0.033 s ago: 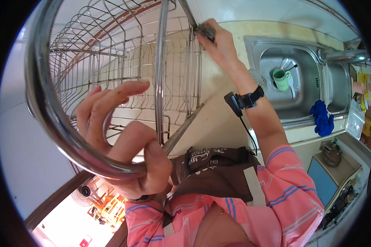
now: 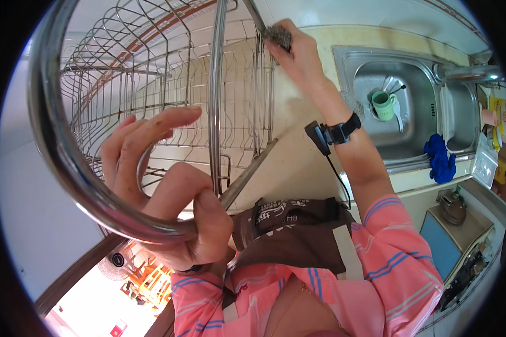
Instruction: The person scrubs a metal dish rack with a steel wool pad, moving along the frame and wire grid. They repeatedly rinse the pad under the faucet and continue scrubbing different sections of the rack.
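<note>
A shiny metal dish rack [image 2: 215, 95] fills the left of the head view, its thick curved tube arching close to the camera. My left hand [image 2: 180, 188] is closed round the lower end of that tube with thumb and index finger, the other fingers raised loosely behind it. At the far side, my right hand [image 2: 305, 60] pinches a grey steel wool scourer [image 2: 277, 37]. The scourer presses against a straight metal tube of the rack near the wall. Part of the scourer is hidden by my fingers.
To the right is a double steel sink [image 2: 416, 132] holding a green mug [image 2: 382, 105] and utensils. A blue cloth [image 2: 441, 160] hangs over its front edge. Another grey scourer-like pad [image 2: 354, 105] lies by my right wrist. A faucet [image 2: 469, 74] reaches over the sink.
My right hand and the scourer have shifted slightly up along the rack's tube. My left hand keeps its hold, and the rack looks nudged slightly left in view.
</note>
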The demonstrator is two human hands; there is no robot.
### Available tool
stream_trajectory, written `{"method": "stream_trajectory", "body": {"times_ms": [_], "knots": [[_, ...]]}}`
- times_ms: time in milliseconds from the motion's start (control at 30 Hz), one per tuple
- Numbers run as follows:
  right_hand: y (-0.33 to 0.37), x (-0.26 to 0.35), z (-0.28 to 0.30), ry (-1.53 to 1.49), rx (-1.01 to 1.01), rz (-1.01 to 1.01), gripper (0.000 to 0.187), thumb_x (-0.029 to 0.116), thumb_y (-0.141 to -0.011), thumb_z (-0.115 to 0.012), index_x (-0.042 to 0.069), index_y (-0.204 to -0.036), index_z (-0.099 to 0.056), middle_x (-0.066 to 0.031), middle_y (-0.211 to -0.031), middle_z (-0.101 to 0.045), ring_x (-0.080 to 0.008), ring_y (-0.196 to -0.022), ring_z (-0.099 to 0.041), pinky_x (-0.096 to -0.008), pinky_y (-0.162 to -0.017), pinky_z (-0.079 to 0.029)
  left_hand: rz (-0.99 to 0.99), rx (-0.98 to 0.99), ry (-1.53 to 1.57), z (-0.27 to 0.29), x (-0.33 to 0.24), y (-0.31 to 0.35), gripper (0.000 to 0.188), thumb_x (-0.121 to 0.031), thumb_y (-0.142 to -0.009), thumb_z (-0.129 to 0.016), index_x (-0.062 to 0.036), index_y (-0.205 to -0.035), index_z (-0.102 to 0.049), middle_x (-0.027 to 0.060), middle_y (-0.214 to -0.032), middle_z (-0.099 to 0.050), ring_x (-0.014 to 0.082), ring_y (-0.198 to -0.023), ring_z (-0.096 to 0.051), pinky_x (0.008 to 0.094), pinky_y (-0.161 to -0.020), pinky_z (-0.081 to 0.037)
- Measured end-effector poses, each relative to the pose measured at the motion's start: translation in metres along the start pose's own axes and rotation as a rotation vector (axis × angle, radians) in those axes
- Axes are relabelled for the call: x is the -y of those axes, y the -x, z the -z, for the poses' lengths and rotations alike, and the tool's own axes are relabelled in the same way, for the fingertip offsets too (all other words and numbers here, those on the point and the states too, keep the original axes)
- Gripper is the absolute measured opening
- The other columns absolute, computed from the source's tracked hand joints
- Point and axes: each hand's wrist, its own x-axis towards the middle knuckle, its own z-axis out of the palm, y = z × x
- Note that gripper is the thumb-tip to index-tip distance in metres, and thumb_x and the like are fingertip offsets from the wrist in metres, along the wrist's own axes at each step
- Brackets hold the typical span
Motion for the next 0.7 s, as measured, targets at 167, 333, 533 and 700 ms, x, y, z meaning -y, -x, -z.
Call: {"method": "stream_trajectory", "body": {"times_ms": [167, 333, 533, 700], "knots": [[0.004, -0.010, -0.005, 0.010, 0.090, -0.131, 0.019, 0.012, -0.093, -0.073, 0.004, -0.105, -0.061, -0.0110, -0.074, -0.067, -0.0203, -0.065, -0.061, -0.0323, -0.063, -0.050, 0.010, -0.002, -0.032, 0.000, 0.000, -0.001, 0.017, -0.020, -0.066, -0.053, -0.0046, -0.060, -0.048, 0.0250, -0.113, -0.071, 0.0355, -0.108, -0.059, 0.0544, -0.104, -0.043], [0.010, -0.022, -0.010, 0.003, 0.051, -0.072, 0.028, 0.018, -0.087, -0.076, 0.008, -0.109, -0.062, -0.0171, -0.085, -0.070, -0.0402, -0.080, -0.067, -0.0446, -0.070, -0.053, -0.002, -0.010, -0.020, 0.000, 0.001, -0.001, 0.018, -0.021, -0.065, -0.053, -0.0046, -0.059, -0.049, 0.0258, -0.111, -0.071, 0.0358, -0.107, -0.059, 0.0558, -0.106, -0.043], [0.019, -0.039, -0.016, 0.175, 0.224, -0.295, 0.029, 0.021, -0.087, -0.076, 0.010, -0.109, -0.061, -0.0162, -0.094, -0.072, -0.0401, -0.087, -0.068, -0.0465, -0.073, -0.054, 0.008, 0.011, -0.030, 0.002, 0.002, -0.001, 0.017, -0.021, -0.064, -0.054, -0.0049, -0.060, -0.050, 0.0269, -0.110, -0.071, 0.0376, -0.107, -0.060, 0.0556, -0.103, -0.044], [0.023, -0.043, -0.020, 0.112, 0.091, -0.074, 0.029, 0.021, -0.088, -0.075, 0.010, -0.110, -0.060, -0.0161, -0.094, -0.072, -0.0404, -0.089, -0.069, -0.0469, -0.074, -0.054, 0.015, 0.012, -0.045, 0.001, 0.001, -0.002, 0.018, -0.022, -0.067, -0.053, -0.0052, -0.060, -0.050, 0.0272, -0.110, -0.072, 0.0369, -0.108, -0.061, 0.0545, -0.102, -0.045]]}}
